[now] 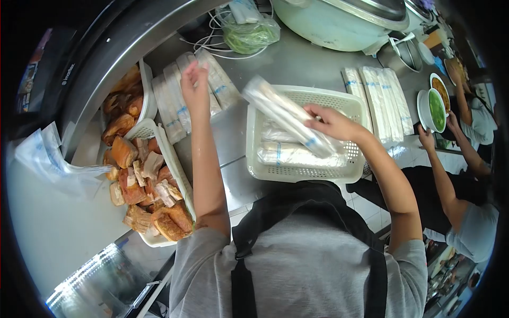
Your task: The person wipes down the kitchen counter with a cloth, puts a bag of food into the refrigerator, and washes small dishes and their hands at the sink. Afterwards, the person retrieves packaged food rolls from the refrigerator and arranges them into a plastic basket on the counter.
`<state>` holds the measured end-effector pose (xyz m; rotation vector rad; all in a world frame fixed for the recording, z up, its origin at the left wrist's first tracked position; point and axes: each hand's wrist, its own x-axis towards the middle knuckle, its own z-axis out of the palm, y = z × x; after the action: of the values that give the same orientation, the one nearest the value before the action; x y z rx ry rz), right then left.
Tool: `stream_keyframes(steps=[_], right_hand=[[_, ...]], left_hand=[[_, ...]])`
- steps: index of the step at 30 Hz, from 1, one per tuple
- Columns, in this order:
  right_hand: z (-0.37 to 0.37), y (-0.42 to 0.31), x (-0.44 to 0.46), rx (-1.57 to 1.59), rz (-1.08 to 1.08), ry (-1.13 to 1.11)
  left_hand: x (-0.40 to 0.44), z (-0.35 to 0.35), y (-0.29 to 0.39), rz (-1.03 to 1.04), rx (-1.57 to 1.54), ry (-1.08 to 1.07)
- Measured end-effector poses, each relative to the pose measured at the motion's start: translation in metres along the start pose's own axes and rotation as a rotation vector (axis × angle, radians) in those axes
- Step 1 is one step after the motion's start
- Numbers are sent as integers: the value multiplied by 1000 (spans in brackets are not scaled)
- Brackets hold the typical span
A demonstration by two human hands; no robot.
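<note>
My right hand (335, 125) grips a long plastic-wrapped packet (283, 114), whitish with blue print. The packet is tilted over a pale perforated plastic basket (254, 164), where more such packets (297, 157) lie. Raised above the counter to the left, my left hand (195, 85) holds nothing; its fingers are apart and loosely bent. Below and around it several similar packets (170, 106) lie side by side. What is inside the wrapping cannot be made out.
Browned meat pieces (140, 175) fill white baskets at left. A bag of greens (249, 34) and white cable lie behind. More packets (379, 100) lie right, near a large lidded pot (339, 26). A co-worker's hands (427, 138) hold a bowl of green food (437, 110).
</note>
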<state>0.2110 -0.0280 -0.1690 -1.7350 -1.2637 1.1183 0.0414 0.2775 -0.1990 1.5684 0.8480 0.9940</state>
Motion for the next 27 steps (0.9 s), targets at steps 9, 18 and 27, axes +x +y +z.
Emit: stream_keyframes(steps=[9,18,27], right_hand=[[10,40,15,-219,79,82],[15,54,5,-275,-124,-56],[55,30,-26,-531,-116,230]], left_hand=[[78,18,-57,-93,1453,35],[130,7,-94,-142,1637,-37],[110,-3,-82,-51,1159,60]])
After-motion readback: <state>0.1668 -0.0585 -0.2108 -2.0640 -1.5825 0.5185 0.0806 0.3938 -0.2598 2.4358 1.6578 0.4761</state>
